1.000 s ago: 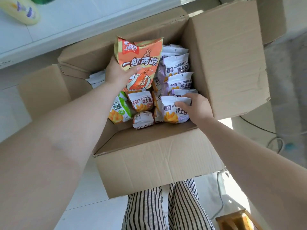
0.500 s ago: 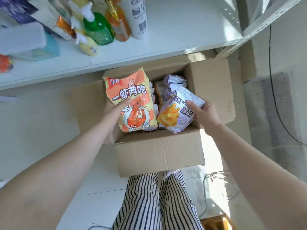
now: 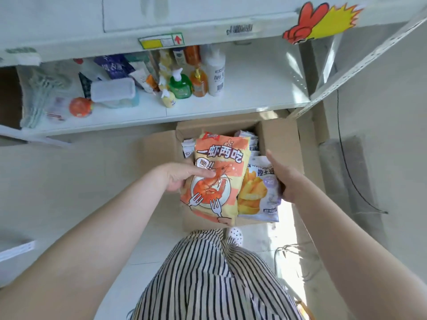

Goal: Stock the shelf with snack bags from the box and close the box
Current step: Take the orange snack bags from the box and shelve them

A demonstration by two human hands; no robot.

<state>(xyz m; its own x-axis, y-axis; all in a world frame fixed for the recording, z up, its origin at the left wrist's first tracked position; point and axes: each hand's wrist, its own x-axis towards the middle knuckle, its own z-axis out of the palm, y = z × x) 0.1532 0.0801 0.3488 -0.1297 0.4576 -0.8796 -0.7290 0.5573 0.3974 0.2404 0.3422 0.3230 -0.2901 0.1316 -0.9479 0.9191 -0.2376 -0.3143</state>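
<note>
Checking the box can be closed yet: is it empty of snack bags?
No, several pale snack bags show inside the open box behind the two held bags.

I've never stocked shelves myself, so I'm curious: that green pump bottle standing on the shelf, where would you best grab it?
Judging by its shape, take the green pump bottle round its rounded body, coming from the front, the open shelf edge. The white pump head on top looks slim and likely movable, and the orange bottle and other bottles crowd its sides and back.

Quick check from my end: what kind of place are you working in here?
Probably a small shop or a mock-up of one: white metal shelving with a barcode price tag and a red-and-yellow promo sticker on its edge, toiletry bottles, and an open cardboard box of snack bags.
</note>
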